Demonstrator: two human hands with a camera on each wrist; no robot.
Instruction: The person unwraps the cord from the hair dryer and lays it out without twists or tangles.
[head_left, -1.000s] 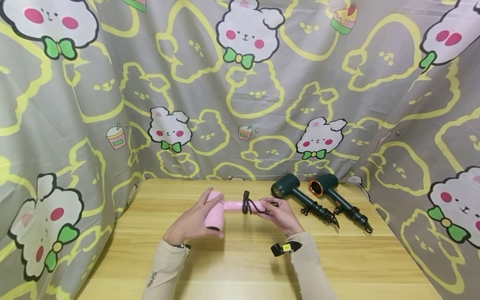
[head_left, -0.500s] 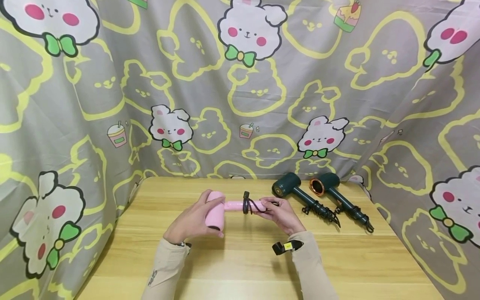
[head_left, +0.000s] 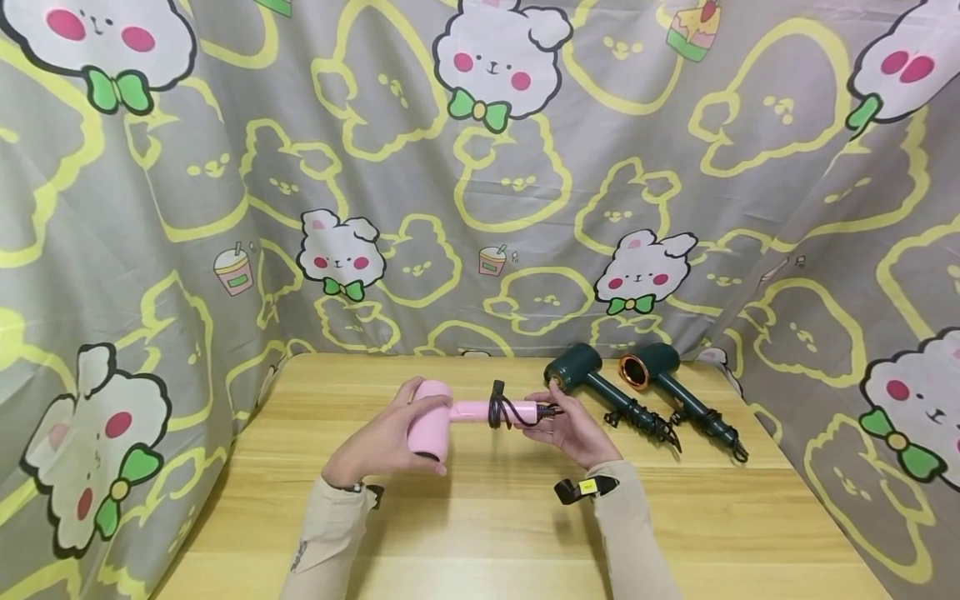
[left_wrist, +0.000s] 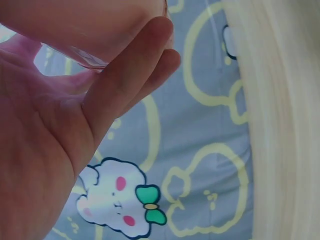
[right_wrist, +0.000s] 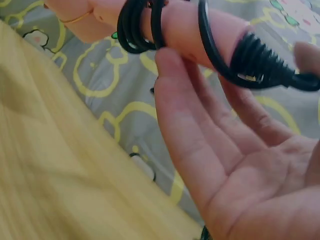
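A pink hair dryer (head_left: pixel 430 421) is held above the table, its handle pointing right. My left hand (head_left: pixel 375 440) grips the barrel, thumb on the near side and fingers over the far side. Around the handle (head_left: pixel 472 412) winds a black power cord (head_left: pixel 497 410). My right hand (head_left: pixel 579 433) is spread at the handle's end, its thumb lifted away. In the right wrist view, its extended fingers (right_wrist: pixel 182 115) reach beneath the handle, close to the ribbed cord sleeve (right_wrist: pixel 255 60). The left wrist view shows the barrel (left_wrist: pixel 85 25) against the left fingers.
Two dark green hair dryers lie side by side at the back right of the wooden table (head_left: pixel 480 533): one nearer (head_left: pixel 577 367), one with a copper-coloured ring (head_left: pixel 652 367). Both have cords wound on their handles. A patterned curtain (head_left: pixel 420 183) surrounds the table's back and sides.
My right thumb and fingers have loosened from the handle's end, and that hand has shifted slightly right. The left hand still holds the pink hair dryer in nearly the same place.
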